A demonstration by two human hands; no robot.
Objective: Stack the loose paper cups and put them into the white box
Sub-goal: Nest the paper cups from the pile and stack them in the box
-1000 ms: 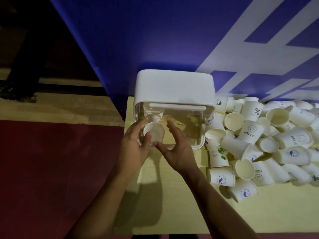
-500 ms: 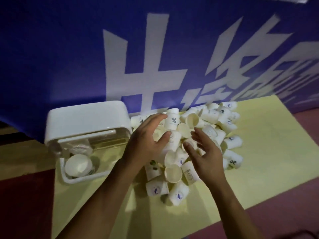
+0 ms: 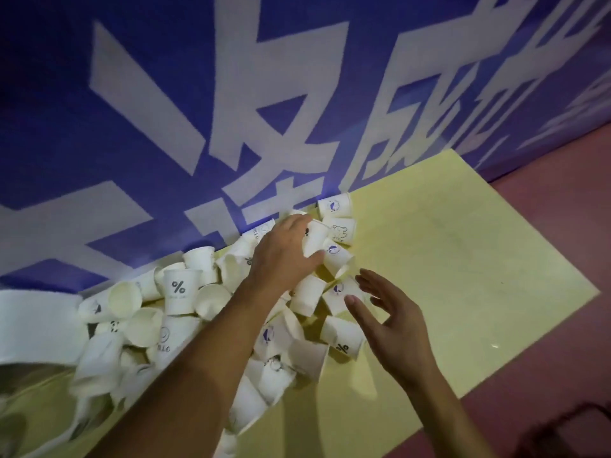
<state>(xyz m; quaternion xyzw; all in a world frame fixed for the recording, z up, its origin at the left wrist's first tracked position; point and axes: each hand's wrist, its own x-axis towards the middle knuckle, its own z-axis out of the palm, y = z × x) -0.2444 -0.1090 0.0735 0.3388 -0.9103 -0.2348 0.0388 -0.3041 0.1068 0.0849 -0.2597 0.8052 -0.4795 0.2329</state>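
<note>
Here, left hand [image 3: 281, 249] grips a cup [image 3: 315, 239]; right hand [image 3: 393, 322] hovers just beside.

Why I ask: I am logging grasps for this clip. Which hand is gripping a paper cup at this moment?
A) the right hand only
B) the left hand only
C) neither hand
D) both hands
B: the left hand has its fingers and thumb curled round a white paper cup, while the right hand is spread open with nothing held in it.
</note>
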